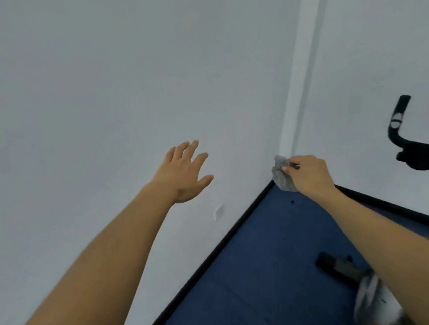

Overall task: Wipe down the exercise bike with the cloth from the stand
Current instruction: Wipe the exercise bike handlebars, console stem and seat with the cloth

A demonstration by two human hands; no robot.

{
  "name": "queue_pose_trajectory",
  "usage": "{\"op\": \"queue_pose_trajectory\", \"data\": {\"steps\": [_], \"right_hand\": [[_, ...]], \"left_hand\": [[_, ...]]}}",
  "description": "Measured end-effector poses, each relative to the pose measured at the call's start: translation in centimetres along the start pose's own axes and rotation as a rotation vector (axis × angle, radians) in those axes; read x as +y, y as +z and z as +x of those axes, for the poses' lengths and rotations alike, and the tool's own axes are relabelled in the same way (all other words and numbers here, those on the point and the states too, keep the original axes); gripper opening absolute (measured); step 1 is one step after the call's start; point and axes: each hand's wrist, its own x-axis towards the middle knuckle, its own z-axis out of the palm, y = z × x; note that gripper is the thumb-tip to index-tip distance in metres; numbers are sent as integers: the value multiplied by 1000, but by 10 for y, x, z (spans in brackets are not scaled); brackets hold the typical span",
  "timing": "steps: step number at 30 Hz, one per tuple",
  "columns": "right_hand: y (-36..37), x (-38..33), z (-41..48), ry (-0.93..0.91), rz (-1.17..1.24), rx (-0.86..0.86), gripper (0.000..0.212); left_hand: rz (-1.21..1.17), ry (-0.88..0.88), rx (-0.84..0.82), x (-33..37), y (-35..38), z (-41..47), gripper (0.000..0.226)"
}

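head view, right hand [307, 174] clutching grey cloth [282, 174] (bunched), left hand [182, 171] spread, apart

The cloth [282, 174] is small, grey and fuzzy, crumpled into a wad that is pinched in the fingertips of the right hand [308, 174] and sticks out past them to the left. The exercise bike [395, 132] shows only in part, black and curved with a pale band, to the right of that hand and well apart from the cloth.

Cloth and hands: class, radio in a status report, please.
Right grip holds grey cloth. Left grip open, empty. Bike handlebar far right, untouched. No obstacle seen between.
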Motion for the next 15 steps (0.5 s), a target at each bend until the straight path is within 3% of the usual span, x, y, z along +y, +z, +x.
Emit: {"op": "queue_pose_trajectory", "data": {"steps": [6,15], "right_hand": [[-38,65,53,183,-135,157,25],[-115,164,159,357,-210,382,19]], "left_hand": [[-50,302,28,56,25,133,61],[-189,530,115,155,21,327,61]]}}
